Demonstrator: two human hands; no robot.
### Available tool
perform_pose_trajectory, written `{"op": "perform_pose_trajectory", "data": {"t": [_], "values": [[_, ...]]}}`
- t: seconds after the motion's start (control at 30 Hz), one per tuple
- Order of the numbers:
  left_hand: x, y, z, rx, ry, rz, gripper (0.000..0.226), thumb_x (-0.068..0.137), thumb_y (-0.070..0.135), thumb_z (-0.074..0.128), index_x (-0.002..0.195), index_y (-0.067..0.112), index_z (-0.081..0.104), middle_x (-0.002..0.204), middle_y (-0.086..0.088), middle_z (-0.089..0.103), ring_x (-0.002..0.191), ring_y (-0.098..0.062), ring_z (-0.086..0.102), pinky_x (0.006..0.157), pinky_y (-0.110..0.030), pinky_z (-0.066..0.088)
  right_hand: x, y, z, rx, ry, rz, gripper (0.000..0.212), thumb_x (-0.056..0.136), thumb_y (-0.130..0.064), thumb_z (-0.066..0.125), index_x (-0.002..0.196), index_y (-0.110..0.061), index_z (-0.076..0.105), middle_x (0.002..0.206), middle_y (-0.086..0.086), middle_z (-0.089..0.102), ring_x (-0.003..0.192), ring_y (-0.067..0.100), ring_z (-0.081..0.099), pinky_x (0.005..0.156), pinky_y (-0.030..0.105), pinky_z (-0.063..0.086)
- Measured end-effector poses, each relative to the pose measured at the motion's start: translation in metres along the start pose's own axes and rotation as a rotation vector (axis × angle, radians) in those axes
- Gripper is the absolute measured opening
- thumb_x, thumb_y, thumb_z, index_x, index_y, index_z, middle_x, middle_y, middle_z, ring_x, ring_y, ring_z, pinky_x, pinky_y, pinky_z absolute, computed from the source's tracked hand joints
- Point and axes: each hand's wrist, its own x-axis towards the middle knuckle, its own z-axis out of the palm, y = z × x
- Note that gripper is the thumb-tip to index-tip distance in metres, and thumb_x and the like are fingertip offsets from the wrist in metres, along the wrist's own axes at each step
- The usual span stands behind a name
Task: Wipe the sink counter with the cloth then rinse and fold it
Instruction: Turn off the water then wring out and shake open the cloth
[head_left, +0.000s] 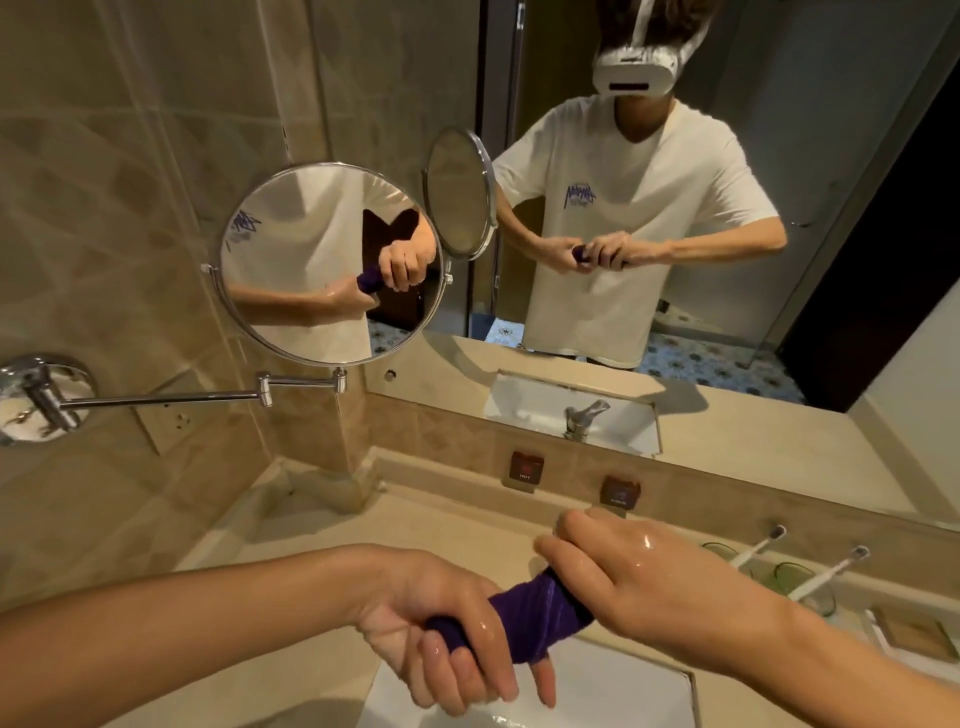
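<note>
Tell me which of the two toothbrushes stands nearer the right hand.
The left toothbrush, in the left green glass; the other toothbrush stands farther right, away from the right hand.

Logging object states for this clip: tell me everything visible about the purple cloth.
The cloth is dark purple, a soft towelling-like fabric, rolled and twisted into a tight, thick rope. It looks wet, as do both hands. It is held in the air above the white sink basin, slanting up from lower left to upper right. The left hand grips its lower end, the right hand its upper end; only the middle stretch shows. Nothing else touches it. Both mirrors reflect the same two-handed grip.
</note>
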Motion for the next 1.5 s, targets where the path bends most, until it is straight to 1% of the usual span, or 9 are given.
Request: {"op": "perform_pose_trajectory", "data": {"t": [0.13,0.23,0.4,0.53,0.7,0.93,1.07,1.17,1.5], "values": [[0.062,0.031,0.018,0.102,0.195,-0.047,0.031,0.092,-0.003,0.052,0.114,0.017,0.044,0.054,0.001,0.041,0.035,-0.003,0.032,0.036,-0.016,0.022,-0.005,-0.003,0.033,0.214,-0.173,0.227,0.025,0.086,-0.023,0.067,0.103,-0.020,0.049,0.093,0.002,0.059,0.072,0.024,0.059,0.055,0.030,0.041],[0.073,0.034,0.013,0.567,0.560,-0.113,0.043,0.086,0.007,0.064,0.126,0.009,0.048,0.068,-0.002,0.052,0.045,-0.011,0.044,0.041,-0.021,0.037,-0.005,-0.013,0.062,0.392,-0.314,0.451,0.023,0.090,-0.037,0.063,0.105,-0.021,0.057,0.100,0.005,0.063,0.087,0.027,0.064,0.070,0.034,0.053],[0.098,0.036,-0.001,1.268,0.782,-0.107,0.058,0.086,0.015,0.066,0.133,0.015,0.032,0.085,-0.005,0.051,0.062,-0.019,0.049,0.053,-0.034,0.044,0.002,-0.038,0.106,0.895,-0.394,0.880,0.038,0.078,-0.042,0.076,0.095,-0.011,0.061,0.083,0.000,0.064,0.065,0.006,0.060,0.058,0.015,0.044],[0.103,0.033,-0.026,1.798,0.748,0.072,0.053,0.090,0.019,0.061,0.130,0.013,0.027,0.088,-0.016,0.066,0.062,-0.032,0.050,0.063,-0.041,0.053,0.009,-0.056,0.113,1.436,-0.357,1.081,0.044,0.075,-0.008,0.075,0.108,0.007,0.049,0.068,0.011,0.047,0.049,0.015,0.048,0.049,0.024,0.038],[0.098,0.049,-0.054,2.155,0.587,0.405,0.043,0.094,0.023,0.057,0.111,0.016,0.019,0.067,-0.006,0.065,0.050,-0.026,0.053,0.051,-0.030,0.041,0.021,-0.069,0.101,2.002,-0.198,1.154,0.038,0.077,0.006,0.061,0.091,-0.016,0.034,0.058,0.003,0.022,0.044,0.014,0.021,0.042,0.023,0.011],[0.093,0.082,-0.079,2.171,0.765,1.010,0.057,0.068,0.027,0.082,0.098,0.015,0.035,0.044,0.004,0.048,0.031,-0.021,0.045,0.045,-0.021,0.027,0.035,-0.057,0.083,2.390,0.016,1.025,0.032,0.063,-0.001,0.068,0.061,-0.020,0.042,0.052,0.000,0.022,0.037,0.008,0.019,0.041,0.018,0.005],[0.092,0.094,-0.086,1.985,0.947,1.256,0.034,0.080,0.023,0.065,0.090,0.016,0.034,0.046,0.005,0.046,0.034,-0.016,0.035,0.039,-0.019,0.033,0.040,-0.040,0.084,2.516,0.052,0.840,0.036,0.064,0.001,0.068,0.057,-0.020,0.040,0.046,-0.004,0.027,0.031,0.004,0.024,0.038,0.015,0.006],[0.095,0.099,-0.089,1.852,1.056,1.329,0.016,0.095,0.030,0.036,0.086,0.017,0.034,0.046,0.006,0.045,0.038,-0.013,0.029,0.037,-0.019,0.031,0.046,-0.029,0.089,2.667,0.091,0.656,0.042,0.059,0.003,0.079,0.056,-0.020,0.044,0.044,-0.005,0.031,0.029,0.002,0.029,0.036,0.012,0.012],[0.125,0.056,-0.107,1.670,1.260,1.309,0.013,0.092,0.018,0.043,0.081,0.018,0.036,0.046,0.006,0.042,0.035,-0.014,0.034,0.030,-0.025,0.031,0.046,-0.024,0.139,2.664,0.011,0.574,0.036,0.070,0.006,0.071,0.059,-0.018,0.047,0.046,-0.005,0.028,0.030,0.000,0.031,0.035,0.011,0.015]]}}
